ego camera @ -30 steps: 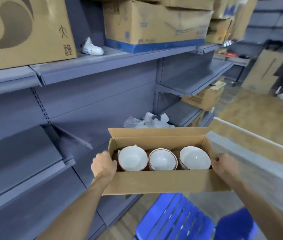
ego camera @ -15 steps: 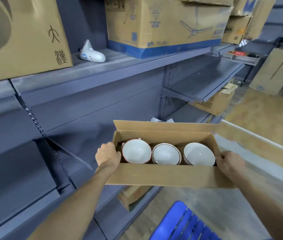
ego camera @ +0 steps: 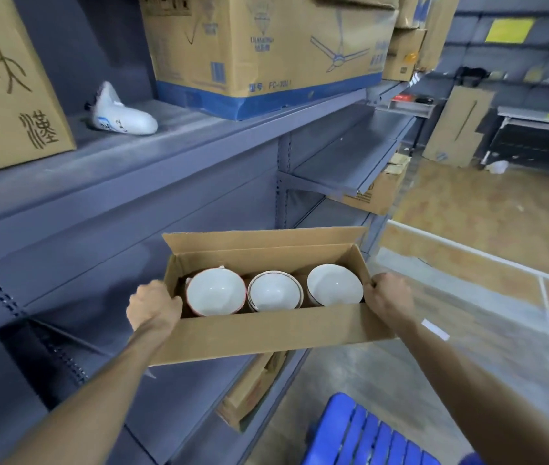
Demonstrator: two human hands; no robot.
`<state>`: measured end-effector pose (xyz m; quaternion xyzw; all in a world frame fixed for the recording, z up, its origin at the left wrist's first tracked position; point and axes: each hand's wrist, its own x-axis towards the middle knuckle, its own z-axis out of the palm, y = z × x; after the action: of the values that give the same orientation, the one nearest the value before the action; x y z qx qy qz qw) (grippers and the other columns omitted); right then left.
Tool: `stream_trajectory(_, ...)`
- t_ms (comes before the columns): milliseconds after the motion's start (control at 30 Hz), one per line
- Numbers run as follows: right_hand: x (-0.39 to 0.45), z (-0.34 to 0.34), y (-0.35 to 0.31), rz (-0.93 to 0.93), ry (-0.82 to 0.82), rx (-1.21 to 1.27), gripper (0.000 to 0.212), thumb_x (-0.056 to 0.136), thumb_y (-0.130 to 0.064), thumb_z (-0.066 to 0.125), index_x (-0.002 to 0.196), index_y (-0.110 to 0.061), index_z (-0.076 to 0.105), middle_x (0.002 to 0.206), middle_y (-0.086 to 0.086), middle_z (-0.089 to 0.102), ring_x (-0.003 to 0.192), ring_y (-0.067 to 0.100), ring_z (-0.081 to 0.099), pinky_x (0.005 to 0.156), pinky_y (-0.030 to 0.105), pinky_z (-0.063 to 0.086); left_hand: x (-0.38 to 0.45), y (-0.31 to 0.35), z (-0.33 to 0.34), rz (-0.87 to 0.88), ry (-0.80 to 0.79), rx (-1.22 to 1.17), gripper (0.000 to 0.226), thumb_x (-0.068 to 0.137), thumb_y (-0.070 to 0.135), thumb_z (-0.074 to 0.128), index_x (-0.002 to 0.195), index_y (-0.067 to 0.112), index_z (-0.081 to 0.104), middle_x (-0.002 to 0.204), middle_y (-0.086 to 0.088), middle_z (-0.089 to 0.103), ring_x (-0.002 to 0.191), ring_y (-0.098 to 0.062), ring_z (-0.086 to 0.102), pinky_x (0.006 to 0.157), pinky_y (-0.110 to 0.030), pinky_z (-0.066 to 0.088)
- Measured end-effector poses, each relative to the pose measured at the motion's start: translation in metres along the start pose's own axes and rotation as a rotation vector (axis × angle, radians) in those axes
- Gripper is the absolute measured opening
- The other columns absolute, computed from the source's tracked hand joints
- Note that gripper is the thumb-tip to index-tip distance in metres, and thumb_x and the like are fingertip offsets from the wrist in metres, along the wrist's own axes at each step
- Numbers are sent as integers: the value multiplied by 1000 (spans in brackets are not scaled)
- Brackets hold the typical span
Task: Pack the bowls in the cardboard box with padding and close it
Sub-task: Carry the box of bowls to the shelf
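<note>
Cardboard box [ego camera: 266,333]: long, narrow, plain brown corrugated, matte; I see it held in mid-air in front of the grey shelving [ego camera: 165,169], approx. level, top open, rear flap [ego camera: 263,241] standing up.

Inside, 3 bowls in a row w/ mouths up: left bowl [ego camera: 215,292], middle bowl [ego camera: 275,293], right bowl [ego camera: 334,285]. All round, glossy white glazed interior; left one has a reddish rim, middle shows a dark rim line and looks like a nested stack. Bowls sit just beside each other. A scrap of pale padding shows behind the left bowl; cannot tell more.

Left hand [ego camera: 154,308] grips the box's left end, fingers curled round the edge. Right hand [ego camera: 389,297] grips the right end the same way.

Vs. 0.5 s ago: box sits higher against the shelving, grips unchanged; the ceiling-fan carton [ego camera: 266,52] fills more of the view.

Surroundings: shelving is painted sheet metal, perforated uprights. White shoe-shaped item [ego camera: 122,112] lies on the upper shelf beside a carton w/ printed characters [ego camera: 11,82]. Blue ribbed plastic stool [ego camera: 363,434] below; floor [ego camera: 488,226] tan, mottled.
</note>
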<state>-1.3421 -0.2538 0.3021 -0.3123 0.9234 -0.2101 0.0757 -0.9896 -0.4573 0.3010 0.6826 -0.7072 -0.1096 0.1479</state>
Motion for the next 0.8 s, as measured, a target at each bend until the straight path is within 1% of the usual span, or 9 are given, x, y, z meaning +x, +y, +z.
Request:
stream_trajectory(100, 7, 6, -8, 23, 12, -1, 26, 92, -19, 53, 78, -2, 66, 81, 17, 64, 84, 40, 65, 71, 38, 52, 10, -2, 0, 6, -2, -10, 18, 85, 15, 63, 98, 5, 69, 95, -17, 69, 93, -41, 66, 77, -42, 55)
stream_trajectory(200, 16, 9, -16, 44, 13, 1, 24, 91, -19, 52, 80, -4, 67, 80, 15, 65, 80, 37, 64, 70, 38, 54, 20, -2, 0, 13, -5, -17, 21, 87, 17, 62, 103, 5, 69, 99, -17, 70, 95, -41, 67, 79, -43, 58)
stream_trajectory(333, 26, 11, -22, 48, 12, -19, 22, 90, -18, 51, 84, -4, 67, 85, 16, 65, 86, 39, 65, 73, 39, 55, 32, 1, 3, 2, -16, -6, 22, 86, 18, 63, 104, 6, 68, 100, -17, 69, 95, -41, 66, 78, -43, 57)
stream_trajectory(433, 38, 15, -27, 30, 3, -13, 20, 90, -16, 50, 82, -5, 65, 84, 16, 66, 86, 39, 66, 73, 39, 54, 41, 3, 8, -9, -13, -8, 24, 85, 17, 63, 105, 6, 69, 103, -18, 68, 97, -41, 65, 78, -43, 56)
stream_trajectory(567, 59, 24, -32, -9, -14, -24, 22, 94, -19, 51, 85, -5, 65, 84, 14, 64, 87, 37, 65, 71, 37, 52, 48, 2, 20, -48, 6, -17, 24, 86, 19, 65, 105, 5, 70, 100, -18, 69, 96, -41, 66, 78, -44, 57)
stream_trajectory(633, 74, 34, -38, -51, -32, -32, 22, 93, -19, 52, 76, -7, 60, 77, 12, 59, 82, 36, 63, 66, 34, 47, 50, 0, 26, -89, 13, -19, 25, 87, 19, 66, 107, 5, 69, 102, -18, 69, 97, -41, 66, 79, -44, 56)
stream_trajectory(700, 91, 47, -47, -98, -47, -42, 27, 92, -18, 53, 65, -13, 50, 68, 7, 52, 77, 35, 59, 64, 33, 41, 52, -6, 33, -139, 20, -11, 27, 88, 21, 66, 110, 5, 68, 107, -17, 68, 102, -40, 65, 81, -44, 55)
stream_trajectory(767, 110, 64, -59, -134, -73, -40, 31, 91, -17, 54, 61, -16, 45, 66, 5, 49, 76, 35, 57, 64, 34, 41, 60, -11, 40, -194, 32, 9, 29, 89, 22, 65, 113, 6, 67, 111, -17, 67, 106, -39, 64, 85, -44, 55)
stream_trajectory(800, 120, 73, -65, -152, -88, -34, 32, 92, -18, 55, 61, -16, 46, 66, 6, 50, 76, 36, 58, 64, 35, 42, 65, -13, 44, -225, 41, 12, 28, 90, 22, 64, 113, 6, 67, 111, -17, 67, 106, -39, 64, 85, -44, 55)
